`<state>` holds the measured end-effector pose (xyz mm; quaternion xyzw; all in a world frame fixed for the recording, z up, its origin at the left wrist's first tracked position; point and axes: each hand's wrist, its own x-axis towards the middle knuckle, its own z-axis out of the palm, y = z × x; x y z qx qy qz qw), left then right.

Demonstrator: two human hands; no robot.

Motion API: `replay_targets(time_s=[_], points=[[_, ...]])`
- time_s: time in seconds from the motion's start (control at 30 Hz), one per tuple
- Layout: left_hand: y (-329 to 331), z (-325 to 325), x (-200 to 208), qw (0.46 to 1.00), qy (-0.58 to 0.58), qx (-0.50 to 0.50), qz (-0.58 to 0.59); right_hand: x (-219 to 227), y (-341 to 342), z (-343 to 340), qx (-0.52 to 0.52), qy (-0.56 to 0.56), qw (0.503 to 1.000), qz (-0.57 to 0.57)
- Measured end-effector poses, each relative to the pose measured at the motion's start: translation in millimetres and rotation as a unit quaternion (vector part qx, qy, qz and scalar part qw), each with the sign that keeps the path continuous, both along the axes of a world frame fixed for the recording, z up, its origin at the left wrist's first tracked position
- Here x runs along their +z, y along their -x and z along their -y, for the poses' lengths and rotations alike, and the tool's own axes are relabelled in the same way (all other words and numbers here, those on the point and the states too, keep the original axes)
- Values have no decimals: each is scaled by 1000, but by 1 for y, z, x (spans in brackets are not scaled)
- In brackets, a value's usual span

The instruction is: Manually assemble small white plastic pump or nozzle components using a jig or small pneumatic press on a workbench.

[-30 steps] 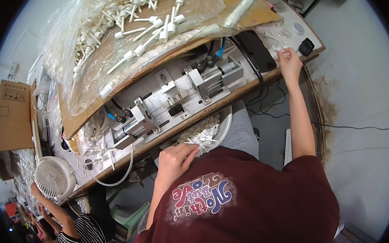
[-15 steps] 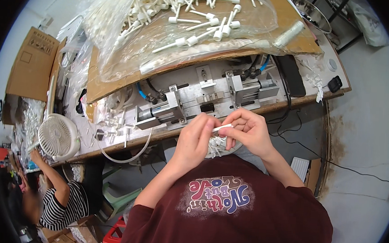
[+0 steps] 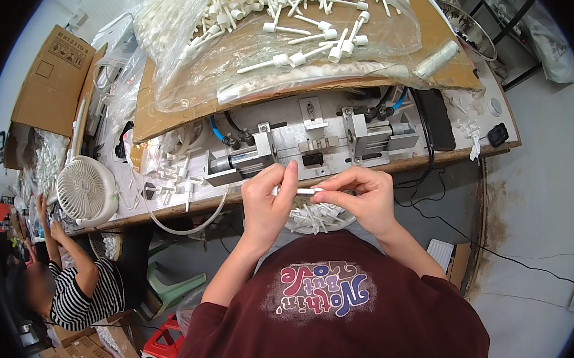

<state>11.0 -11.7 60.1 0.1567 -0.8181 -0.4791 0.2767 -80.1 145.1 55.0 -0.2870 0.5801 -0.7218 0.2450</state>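
Observation:
A slim white plastic rod (image 3: 305, 191) lies level between my two hands, in front of the bench edge. My left hand (image 3: 267, 203) is closed around one end of it, thumb pointing up. At the other end, my right hand (image 3: 365, 199) pinches it between thumb and fingers; the tip is hidden there. Just below the hands, a round container holds several loose white plastic pieces (image 3: 322, 217). Beyond them on the bench stands a metal clamping fixture (image 3: 315, 143) with a cylinder block on each side.
Cardboard (image 3: 470, 77) above the fixture bears a clear bag with many white capped rods (image 3: 274, 64). A white fan (image 3: 86, 191) and loose white parts stand at left, a black phone (image 3: 437, 120) at right. A co-worker in a striped shirt (image 3: 85, 298) sits at far left.
The rod has turned from slanted to level. My left hand has shifted left, its thumb now raised, and the hands are farther apart. The view has shifted slightly.

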Motion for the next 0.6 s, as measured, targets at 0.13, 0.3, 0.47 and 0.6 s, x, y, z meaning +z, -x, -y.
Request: replay_targets(time_s=[0.13,0.3,0.47,0.6], points=[[2,-2,0,1000,1,6,-1,1,-3,2,-63,3,977,-203],[5,-5,4,1000,1,-13,-5,2,-3,0,-21,-11,998,-58],[3,-3,2,997,71,-22,-5,-5,0,2,38,9,999,33],[-3,-3,11,999,33,-36,6,8,15,6,53,-5,985,164]])
